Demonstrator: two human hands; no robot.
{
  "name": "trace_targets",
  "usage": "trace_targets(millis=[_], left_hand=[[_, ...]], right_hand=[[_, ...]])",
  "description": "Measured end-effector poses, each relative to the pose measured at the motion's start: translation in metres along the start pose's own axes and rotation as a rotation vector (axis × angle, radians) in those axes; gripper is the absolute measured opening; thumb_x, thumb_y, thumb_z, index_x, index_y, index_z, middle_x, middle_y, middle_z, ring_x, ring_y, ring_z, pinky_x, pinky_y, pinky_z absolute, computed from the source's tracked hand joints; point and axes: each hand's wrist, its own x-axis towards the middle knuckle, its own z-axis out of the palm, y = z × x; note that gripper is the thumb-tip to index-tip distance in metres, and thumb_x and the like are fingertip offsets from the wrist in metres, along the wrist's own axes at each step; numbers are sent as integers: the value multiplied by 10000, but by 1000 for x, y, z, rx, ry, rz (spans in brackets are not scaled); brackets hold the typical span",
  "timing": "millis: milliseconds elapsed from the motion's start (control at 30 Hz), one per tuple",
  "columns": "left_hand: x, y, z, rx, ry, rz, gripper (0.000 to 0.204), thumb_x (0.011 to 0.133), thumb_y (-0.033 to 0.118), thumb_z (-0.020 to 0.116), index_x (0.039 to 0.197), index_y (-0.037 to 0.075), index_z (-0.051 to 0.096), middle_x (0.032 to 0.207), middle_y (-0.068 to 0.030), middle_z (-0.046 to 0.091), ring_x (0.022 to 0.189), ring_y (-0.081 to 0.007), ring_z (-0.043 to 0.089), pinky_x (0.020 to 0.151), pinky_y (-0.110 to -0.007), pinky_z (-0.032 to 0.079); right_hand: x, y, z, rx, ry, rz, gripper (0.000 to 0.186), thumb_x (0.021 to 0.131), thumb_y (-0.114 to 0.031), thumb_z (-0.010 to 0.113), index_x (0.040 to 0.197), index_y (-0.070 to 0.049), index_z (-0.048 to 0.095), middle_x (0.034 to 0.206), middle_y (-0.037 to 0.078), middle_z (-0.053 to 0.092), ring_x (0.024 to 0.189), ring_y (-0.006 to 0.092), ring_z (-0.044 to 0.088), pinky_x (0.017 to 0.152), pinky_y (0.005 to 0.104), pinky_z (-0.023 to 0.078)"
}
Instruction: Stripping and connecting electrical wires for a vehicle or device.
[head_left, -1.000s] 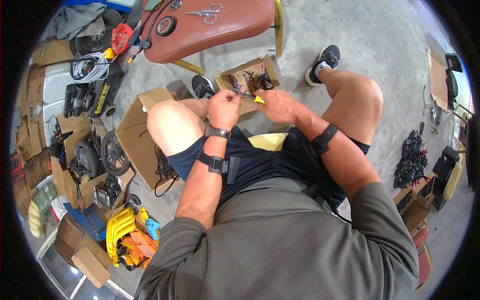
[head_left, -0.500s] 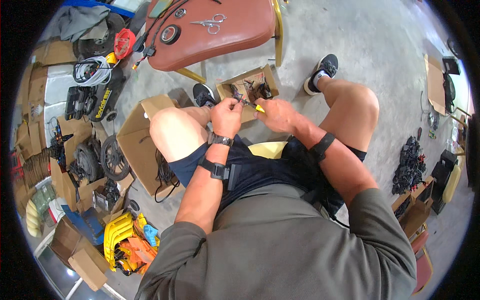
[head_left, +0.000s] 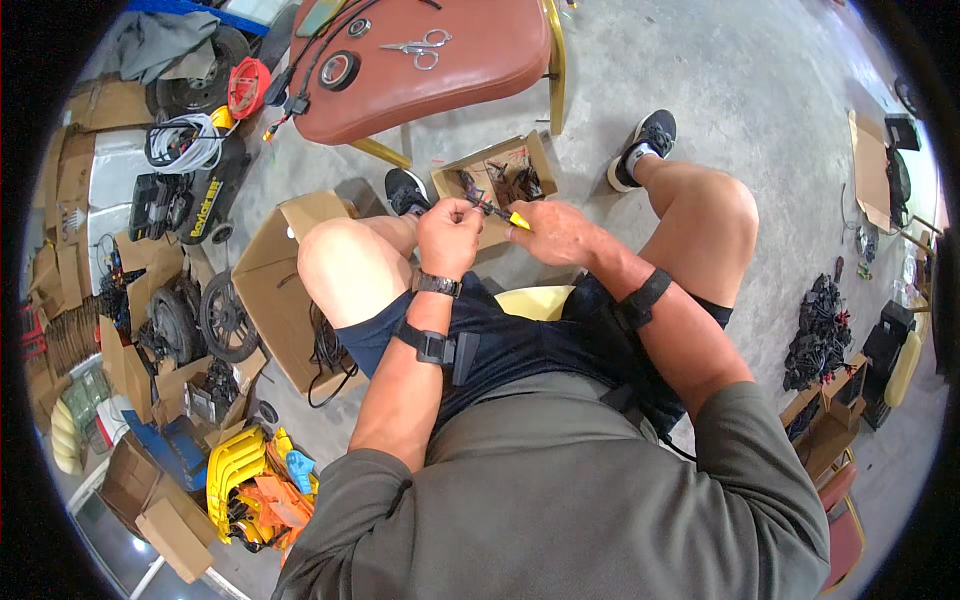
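Observation:
My right hand [head_left: 557, 233] is closed around yellow-handled pliers [head_left: 519, 220], whose dark jaws point left toward my other hand. In a pinch, my left hand [head_left: 448, 238] holds a thin dark wire [head_left: 473, 192] at the tips of the jaws. The fingers cover much of the wire, so where the jaws meet it is hard to make out. Just beyond both hands, on the floor between my feet, stands an open cardboard box [head_left: 545, 160] with dark and reddish wires [head_left: 522, 182] inside.
A red-brown padded chair [head_left: 450, 85] ahead carries scissors [head_left: 425, 48], a black ring-shaped part [head_left: 340, 69] and black cables. A larger carton [head_left: 262, 270] stands by my left knee. Wheels, cartons and yellow plastic parts [head_left: 235, 470] crowd the left; a black cable pile [head_left: 818, 330] lies right.
Both hands stay in nearly the same place, with only a slight shift of the fingers and pliers. The pliers and wire are still held.

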Motion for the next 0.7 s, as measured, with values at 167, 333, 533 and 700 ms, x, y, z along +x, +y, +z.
trace_targets(millis=[167, 333, 533, 700], left_hand=[[-2, 3, 1, 135, -12, 115, 122, 817, 104, 665, 823, -15, 639, 665, -48, 651, 546, -76, 571, 490, -244, 462], [-4, 2, 2, 232, 77, 276, 96, 767, 102, 682, 780, 10, 661, 621, -89, 642, 556, -109, 589, 539, -280, 465], [-4, 5, 2, 297, 35, 260, 129, 784, 106, 678, 828, -15, 670, 684, -60, 662, 611, -78, 576, 573, -255, 470], [1, -5, 2, 284, 64, 264, 101, 761, 119, 672, 779, 20, 670, 626, -102, 645, 552, -134, 600, 544, -290, 468]], right_hand=[[3, 10, 4, 61, -13, -38, 403, 865, -312, 564, 1138, -16, 575, 962, 268, 634, 961, 422, 594, 832, 477, 456], [4, 7, -2, 91, -31, -49, 366, 848, -297, 548, 980, 40, 601, 937, 277, 631, 946, 439, 589, 837, 480, 453], [4, 7, -4, 78, -56, -32, 401, 858, -318, 528, 977, 58, 607, 960, 288, 626, 955, 442, 587, 847, 477, 448], [2, 2, -8, 94, -90, -11, 418, 875, -336, 517, 982, 57, 608, 981, 294, 621, 969, 444, 581, 852, 483, 441]])
